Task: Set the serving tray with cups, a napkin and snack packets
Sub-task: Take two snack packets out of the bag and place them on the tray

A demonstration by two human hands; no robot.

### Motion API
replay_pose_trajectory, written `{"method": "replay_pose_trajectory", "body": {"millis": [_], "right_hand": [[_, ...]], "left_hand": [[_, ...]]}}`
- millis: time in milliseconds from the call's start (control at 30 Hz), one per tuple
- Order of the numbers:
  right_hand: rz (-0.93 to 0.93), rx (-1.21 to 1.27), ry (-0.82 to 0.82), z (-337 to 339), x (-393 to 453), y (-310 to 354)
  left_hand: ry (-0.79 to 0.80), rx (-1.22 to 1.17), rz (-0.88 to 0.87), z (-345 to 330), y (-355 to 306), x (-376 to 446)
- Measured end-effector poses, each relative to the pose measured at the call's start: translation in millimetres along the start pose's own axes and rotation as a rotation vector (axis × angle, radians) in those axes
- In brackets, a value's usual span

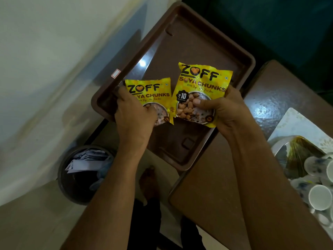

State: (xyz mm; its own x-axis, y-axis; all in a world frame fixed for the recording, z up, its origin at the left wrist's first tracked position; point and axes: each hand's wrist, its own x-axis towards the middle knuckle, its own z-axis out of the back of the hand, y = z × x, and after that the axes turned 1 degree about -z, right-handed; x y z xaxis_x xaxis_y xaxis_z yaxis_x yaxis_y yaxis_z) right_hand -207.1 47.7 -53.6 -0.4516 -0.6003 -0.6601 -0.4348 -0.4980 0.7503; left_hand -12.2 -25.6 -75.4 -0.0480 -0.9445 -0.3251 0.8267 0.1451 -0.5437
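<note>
Under our forearms, nearest us, sit a dark waste bin w/ crumpled paper below the left arm, and a bare foot on the floor between the arms. Neither matters to the step.

In our grip: the left hand is closed on the lower left of one yellow soya-chunks packet, fingers wrapped over its front. The right hand pinches a second packet, thumb on the printed bowl, fingers behind. Both packets hover over the brown serving tray, side by side, edges nearly meeting, right one higher and tilted.

To do this well, we judge: lower both flat onto the tray floor, labels up, and keep them toward one end so there's room left for cups & napkin. Set the left one down first, since that hand is right at the tray's rim; release only once each pack lies flat, as puffy bags slide. The tray overhangs the table edge on the left side, so we press lightly, no leaning on that rim.

Right of the right hand, well apart: a heap of white paper cups lying on their sides, a gold-and-white fanned piece, perhaps the napkin, can't tell, and a pale tray beneath them. Those look like the next pickups.

Beyond the hands the far tray end is bare, nothing blocking. Past it, a dark green surface; left, a pale wall.
</note>
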Motion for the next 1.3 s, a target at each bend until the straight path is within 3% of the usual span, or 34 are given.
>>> {"method": "replay_pose_trajectory", "body": {"millis": [133,300,700,833,1300], "right_hand": [[-0.025,0.101,0.012,2,-6,1],[-0.024,0.057,-0.006,6,-10,-2],[0.039,0.166,0.055,73,-36,-3],[0.065,0.148,0.061,97,-48,-4],[0.156,0.236,-0.211,287,-131,-22]], "left_hand": [[0.010,-0.242,0.123,3,-2,10],[0.123,-0.542,0.303,1,2,20],[0.359,-0.834,0.152,34,-28,-11],[0.371,-0.842,0.101,23,-52,-31],[0.653,-0.773,0.039,-97,-168,-164]]}}
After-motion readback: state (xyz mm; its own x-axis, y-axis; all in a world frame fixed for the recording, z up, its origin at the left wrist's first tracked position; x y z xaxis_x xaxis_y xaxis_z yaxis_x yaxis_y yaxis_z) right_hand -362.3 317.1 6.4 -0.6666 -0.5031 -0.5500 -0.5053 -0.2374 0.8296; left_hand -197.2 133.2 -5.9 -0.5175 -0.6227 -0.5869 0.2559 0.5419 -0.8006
